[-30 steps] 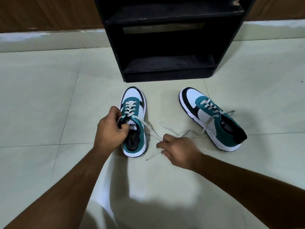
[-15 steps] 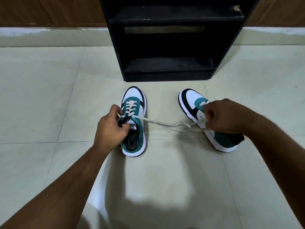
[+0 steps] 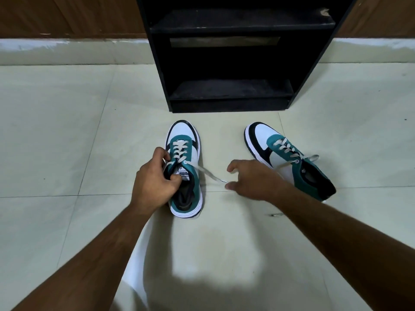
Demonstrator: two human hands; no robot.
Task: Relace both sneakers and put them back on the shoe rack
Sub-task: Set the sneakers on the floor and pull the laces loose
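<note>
Gripping the tongue and collar of the teal, white and black sneaker [image 3: 185, 169] at frame centre, the left hand [image 3: 152, 184] was closed around the shoe's opening, thumb up by the laces. That shoe sat flat on the pale glossy tiled floor [image 3: 67, 131], toe pointing up-frame toward the rack.

Right hand [image 3: 253, 179] sat just right of centre, low over the floor, fingers spread and curled, not closed on anything I could confirm. Thumb tip was next to the end of the loose off-white flat shoelace [image 3: 208, 173]; contact unclear, slight motion blur. That lace ran from the shoe's top right eyelet diagonally down-right to the thumb.

Second matching teal, white and black sneaker [image 3: 289, 158] lay right of centre, angled with toe up-left and heel down-right, part of its side hidden behind the right wrist. Its laces were threaded up the front, with one loose end sticking out to the right.

Black wooden open-front shoe rack [image 3: 238, 55] stood at top centre, both visible shelves with no shoes on them, well apart from both sneakers. Brown wood-panel wall [image 3: 67, 16] ran across the top edge above a pale skirting strip.
</note>
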